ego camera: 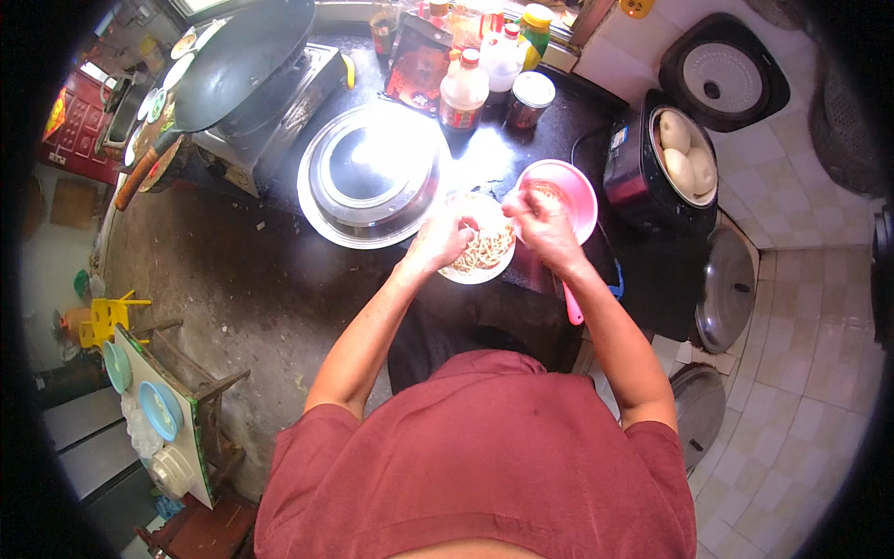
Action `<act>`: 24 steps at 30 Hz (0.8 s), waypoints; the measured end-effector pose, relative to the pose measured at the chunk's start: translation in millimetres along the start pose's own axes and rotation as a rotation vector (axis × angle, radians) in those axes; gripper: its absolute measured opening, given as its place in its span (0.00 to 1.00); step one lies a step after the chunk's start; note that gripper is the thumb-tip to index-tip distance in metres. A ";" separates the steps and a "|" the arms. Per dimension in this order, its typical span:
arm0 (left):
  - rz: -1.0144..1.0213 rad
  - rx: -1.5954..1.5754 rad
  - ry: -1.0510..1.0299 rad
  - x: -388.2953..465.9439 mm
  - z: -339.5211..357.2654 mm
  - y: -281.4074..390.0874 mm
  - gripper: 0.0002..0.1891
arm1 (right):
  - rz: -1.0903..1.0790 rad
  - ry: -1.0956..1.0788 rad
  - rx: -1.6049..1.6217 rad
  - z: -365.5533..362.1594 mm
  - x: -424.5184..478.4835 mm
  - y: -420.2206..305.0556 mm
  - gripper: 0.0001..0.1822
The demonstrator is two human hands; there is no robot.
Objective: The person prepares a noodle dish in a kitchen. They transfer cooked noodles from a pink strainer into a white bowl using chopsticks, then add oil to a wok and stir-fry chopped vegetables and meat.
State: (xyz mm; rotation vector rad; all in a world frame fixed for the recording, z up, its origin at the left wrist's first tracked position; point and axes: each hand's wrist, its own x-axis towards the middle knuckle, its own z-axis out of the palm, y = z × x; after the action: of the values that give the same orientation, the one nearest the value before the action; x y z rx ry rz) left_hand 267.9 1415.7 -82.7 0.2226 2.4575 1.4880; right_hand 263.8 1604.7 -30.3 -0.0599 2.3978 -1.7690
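My left hand [445, 241] is over the left part of a light plate [476, 279], its fingers curled near the food. Thin pale strands [487, 250], perhaps bean sprouts, lie heaped on the plate. Blurred by motion, my right hand [548, 222] is above the near left rim of a pink plastic ladle [588, 202]; more strands [545, 187] show inside its bowl. The ladle's handle points towards me, partly behind my right forearm. Whether either hand pinches a strand is too blurred to tell.
Left of the plate sits a shiny metal basin [328, 220]. A wok [241, 70] rests on a gas stove, its wooden handle [136, 180] jutting out. Condiment bottles [464, 87] and a lidded jar [532, 98] stand behind. An open rice cooker [628, 178] holds several pale buns [679, 170].
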 end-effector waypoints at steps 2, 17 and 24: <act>-0.038 -0.069 -0.003 2.4 -1.4 -2.9 0.08 | 0.196 -0.123 0.271 -35.4 -7.8 -36.2 0.22; 0.419 0.714 0.282 6.9 28.9 0.8 0.11 | 0.212 0.243 0.414 -150.7 -40.2 25.2 0.15; 0.335 0.778 0.223 -1.4 40.7 -11.4 0.09 | 0.208 0.169 0.314 -123.7 -20.3 84.8 0.18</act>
State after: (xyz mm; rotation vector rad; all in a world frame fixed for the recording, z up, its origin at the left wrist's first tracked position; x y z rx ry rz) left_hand 281.4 1444.5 -110.6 0.6652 3.1940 0.5797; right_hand 270.3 1749.6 -73.3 0.3762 2.1032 -2.0918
